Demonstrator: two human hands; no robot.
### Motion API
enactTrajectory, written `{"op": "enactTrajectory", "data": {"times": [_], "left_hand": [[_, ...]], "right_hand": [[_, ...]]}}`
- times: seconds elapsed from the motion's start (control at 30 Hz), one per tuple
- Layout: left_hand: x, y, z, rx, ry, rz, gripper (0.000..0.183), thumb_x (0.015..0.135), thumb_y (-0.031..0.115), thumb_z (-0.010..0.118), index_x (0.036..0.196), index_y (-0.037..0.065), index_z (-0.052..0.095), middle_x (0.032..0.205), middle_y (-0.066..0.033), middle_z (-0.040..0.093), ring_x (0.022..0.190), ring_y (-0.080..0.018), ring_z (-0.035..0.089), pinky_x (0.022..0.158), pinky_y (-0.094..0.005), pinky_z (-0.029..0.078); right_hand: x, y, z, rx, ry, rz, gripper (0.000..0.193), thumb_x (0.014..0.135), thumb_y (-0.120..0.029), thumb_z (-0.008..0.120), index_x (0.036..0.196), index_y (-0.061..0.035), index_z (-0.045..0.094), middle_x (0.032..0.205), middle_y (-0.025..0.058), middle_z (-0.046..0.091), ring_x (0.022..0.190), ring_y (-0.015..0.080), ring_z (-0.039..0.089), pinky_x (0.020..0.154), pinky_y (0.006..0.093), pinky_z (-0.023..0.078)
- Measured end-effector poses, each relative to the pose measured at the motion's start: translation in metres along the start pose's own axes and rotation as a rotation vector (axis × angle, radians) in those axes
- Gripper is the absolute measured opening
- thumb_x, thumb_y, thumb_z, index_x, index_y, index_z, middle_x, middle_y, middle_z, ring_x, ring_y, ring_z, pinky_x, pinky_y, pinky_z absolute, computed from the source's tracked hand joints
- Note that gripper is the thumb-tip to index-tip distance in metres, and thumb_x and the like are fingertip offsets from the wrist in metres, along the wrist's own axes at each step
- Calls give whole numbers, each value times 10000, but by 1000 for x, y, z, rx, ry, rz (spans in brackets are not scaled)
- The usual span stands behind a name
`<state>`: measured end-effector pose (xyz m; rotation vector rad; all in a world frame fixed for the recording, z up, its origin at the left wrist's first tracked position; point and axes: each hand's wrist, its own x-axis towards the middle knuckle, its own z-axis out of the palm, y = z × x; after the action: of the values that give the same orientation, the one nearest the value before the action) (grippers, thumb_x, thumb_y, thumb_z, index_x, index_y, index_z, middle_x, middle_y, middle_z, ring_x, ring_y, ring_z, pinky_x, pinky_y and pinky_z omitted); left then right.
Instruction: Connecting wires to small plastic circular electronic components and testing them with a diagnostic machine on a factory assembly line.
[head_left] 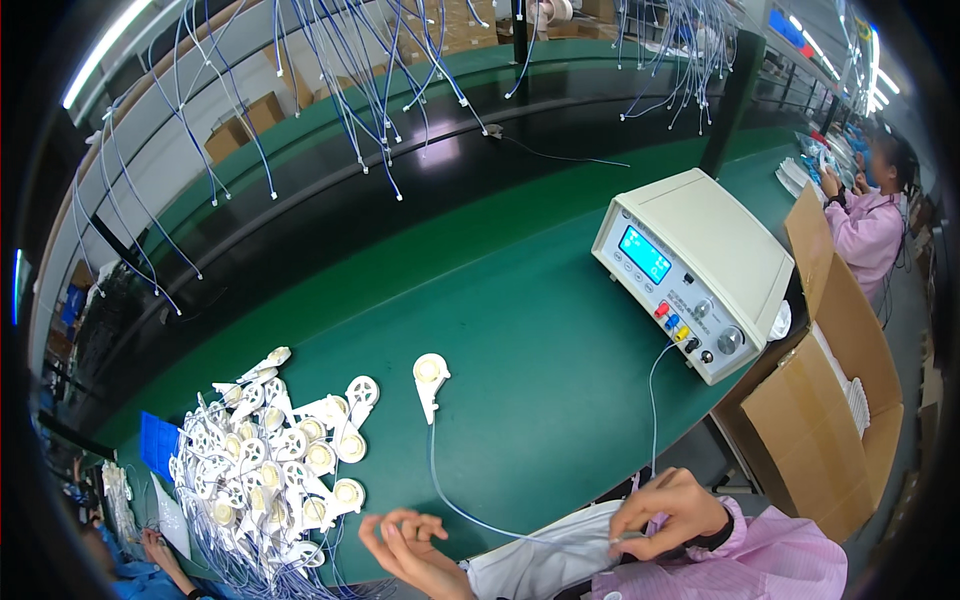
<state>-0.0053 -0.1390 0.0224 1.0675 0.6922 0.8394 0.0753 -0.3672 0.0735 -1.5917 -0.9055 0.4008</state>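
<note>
A white plastic part with a round cream disc (429, 370) lies alone on the green table in front of me. Its thin blue-grey cable (452, 505) curves down and right toward my lap. My right hand (675, 515) is pinched at the cable's far end; the tip between the fingers is too small to make out. Over the table's near edge my left hand (412, 548) is empty, its fingers loosely bent and apart. A grey lead (652, 400) drops from the cream-coloured electronic tester (700, 270) and passes behind my right hand.
A heap of similar white parts with cables (265, 460) covers the table's left, beside a blue bin (160, 445). Cables with white connectors (370, 100) hang overhead. An open cardboard box (810, 430) stands at right. Co-workers sit at far right (865, 230) and lower left.
</note>
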Motion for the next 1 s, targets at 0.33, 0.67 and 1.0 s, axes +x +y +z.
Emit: {"op": "enactTrajectory", "data": {"times": [0.33,0.67,1.0], "left_hand": [[60,-29,15,-269,-665,-933,723,969,515,243,1327,-110,302,1310,-298,426,1139,-371,517,946,-469,452],[42,-46,38,-67,-705,-822,301,984,246,390,959,-30,505,574,38,280,434,-79,232,431,-251,258],[-22,75,22,18,171,604,360,958,241,384,625,116,325,478,-2,238,392,-124,244,419,-290,222]], "right_hand": [[-3,-26,-20,421,-654,-264,157,770,16,701,907,65,641,713,121,641,558,188,613,500,273,477],[-13,-29,-20,418,-693,-213,173,828,-29,660,973,55,616,686,99,610,543,196,567,486,291,448],[-9,-31,-11,355,-688,-132,152,878,-100,619,966,17,579,677,101,578,544,213,534,496,312,416]]}}
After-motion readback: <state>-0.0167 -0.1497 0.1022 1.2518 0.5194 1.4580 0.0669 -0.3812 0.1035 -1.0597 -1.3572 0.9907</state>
